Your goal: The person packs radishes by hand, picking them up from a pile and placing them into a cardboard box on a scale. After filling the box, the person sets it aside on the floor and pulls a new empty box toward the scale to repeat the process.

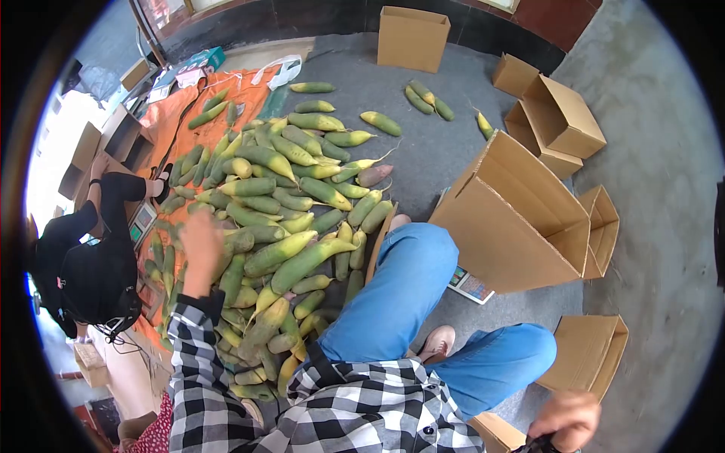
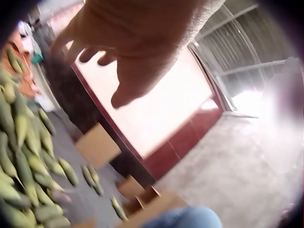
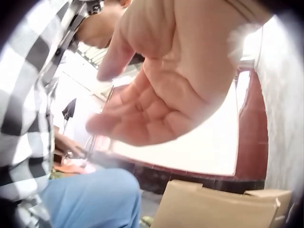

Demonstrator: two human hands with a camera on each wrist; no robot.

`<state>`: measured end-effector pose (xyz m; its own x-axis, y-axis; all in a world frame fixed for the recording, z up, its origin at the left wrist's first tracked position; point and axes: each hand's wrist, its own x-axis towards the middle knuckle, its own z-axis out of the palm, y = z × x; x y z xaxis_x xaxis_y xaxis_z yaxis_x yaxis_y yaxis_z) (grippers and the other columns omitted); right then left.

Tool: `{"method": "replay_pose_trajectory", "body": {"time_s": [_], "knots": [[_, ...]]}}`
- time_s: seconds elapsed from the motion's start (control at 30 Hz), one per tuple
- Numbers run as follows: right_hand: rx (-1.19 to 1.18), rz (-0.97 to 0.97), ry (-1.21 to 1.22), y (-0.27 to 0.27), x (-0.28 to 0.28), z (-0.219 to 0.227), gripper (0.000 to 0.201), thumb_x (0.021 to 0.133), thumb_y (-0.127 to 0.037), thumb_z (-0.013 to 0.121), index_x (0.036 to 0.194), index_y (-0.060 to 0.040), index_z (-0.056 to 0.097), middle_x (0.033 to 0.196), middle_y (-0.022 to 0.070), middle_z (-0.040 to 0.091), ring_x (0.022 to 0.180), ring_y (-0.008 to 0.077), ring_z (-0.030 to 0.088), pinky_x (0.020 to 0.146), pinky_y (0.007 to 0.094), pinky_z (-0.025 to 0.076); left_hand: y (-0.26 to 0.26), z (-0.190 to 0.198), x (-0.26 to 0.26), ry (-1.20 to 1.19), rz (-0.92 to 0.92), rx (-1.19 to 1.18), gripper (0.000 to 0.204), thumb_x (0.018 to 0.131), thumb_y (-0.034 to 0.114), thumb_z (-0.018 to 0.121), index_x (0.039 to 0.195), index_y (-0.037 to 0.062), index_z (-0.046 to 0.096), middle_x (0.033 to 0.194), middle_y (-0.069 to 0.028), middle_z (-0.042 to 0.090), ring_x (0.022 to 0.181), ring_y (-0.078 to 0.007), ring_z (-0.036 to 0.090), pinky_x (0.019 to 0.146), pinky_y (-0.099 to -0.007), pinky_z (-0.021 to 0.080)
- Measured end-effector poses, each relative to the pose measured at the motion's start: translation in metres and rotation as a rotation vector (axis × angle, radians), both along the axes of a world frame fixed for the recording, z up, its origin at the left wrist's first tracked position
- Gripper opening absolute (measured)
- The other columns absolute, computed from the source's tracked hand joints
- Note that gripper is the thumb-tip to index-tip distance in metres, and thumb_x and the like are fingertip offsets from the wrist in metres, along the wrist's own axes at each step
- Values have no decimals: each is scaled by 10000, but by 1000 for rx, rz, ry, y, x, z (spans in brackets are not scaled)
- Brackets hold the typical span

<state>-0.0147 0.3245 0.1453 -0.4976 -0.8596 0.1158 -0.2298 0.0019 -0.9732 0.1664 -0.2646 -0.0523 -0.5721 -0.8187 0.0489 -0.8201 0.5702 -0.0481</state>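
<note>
A large heap of green radishes [image 1: 302, 155] with yellowish tips lies to the left of the person's knees. The left hand [image 1: 201, 245] is above the heap's left side in the head view, blurred. In the left wrist view the left hand [image 2: 137, 42] has its fingers loosely extended and nothing in its grasp. Off to the right, beside the knee, the right hand [image 1: 572, 420] is raised. Its palm shows in the right wrist view, where the right hand [image 3: 161, 90] is relaxed with fingers slightly bent and holds nothing.
A tall open cardboard box [image 1: 506, 226] stands by the right knee, partly over a scale [image 1: 472, 285]. More boxes [image 1: 563, 113] sit along the right wall. An orange sheet [image 1: 170, 121] lies under part of the heap. Another person [image 1: 91, 264] sits at the left.
</note>
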Motion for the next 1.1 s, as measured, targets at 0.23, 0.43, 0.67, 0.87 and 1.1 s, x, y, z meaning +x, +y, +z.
{"method": "replay_pose_trajectory", "body": {"time_s": [0.23, 0.43, 0.67, 0.87, 1.1], "knots": [[646, -248, 276, -27, 9, -45, 161, 853, -119, 680, 945, 13, 699, 799, 113, 709, 734, 239, 678, 691, 319, 517, 79, -71, 1, -306, -417, 740, 508, 749, 419, 727, 1075, 50, 601, 1065, -194, 628, 1016, -361, 600, 847, -477, 500], [585, -453, 351, -21, -28, -41, 179, 900, -149, 663, 945, 23, 677, 783, 109, 695, 736, 190, 662, 691, 297, 501, -15, -98, 35, -86, 59, -57, 677, 700, 274, 820, 1224, 21, 474, 1194, -214, 574, 1051, -382, 590, 890, -469, 496], [534, -568, 348, -16, -89, -67, 151, 921, -107, 627, 959, 37, 654, 776, 100, 671, 715, 167, 649, 663, 272, 495, -46, -152, 70, 22, 169, 245, 723, 664, 264, 837, 1242, 47, 462, 1219, -203, 580, 1119, -391, 569, 906, -485, 486], [597, -557, 466, -35, -129, -77, 129, 900, -68, 635, 981, 31, 654, 786, 118, 658, 732, 163, 652, 677, 272, 501, 2, -86, 41, 231, 43, 133, 606, 698, 257, 817, 1173, 27, 520, 1079, -194, 653, 998, -377, 632, 834, -453, 503], [392, -376, 613, -81, -143, -81, 163, 878, -99, 670, 1011, -5, 664, 909, 138, 678, 847, 276, 668, 757, 343, 526, 84, 79, -48, 1081, -176, 561, 577, 741, 83, 792, 1243, -38, 533, 1156, -134, 644, 1024, -212, 635, 894, -338, 500]]}}
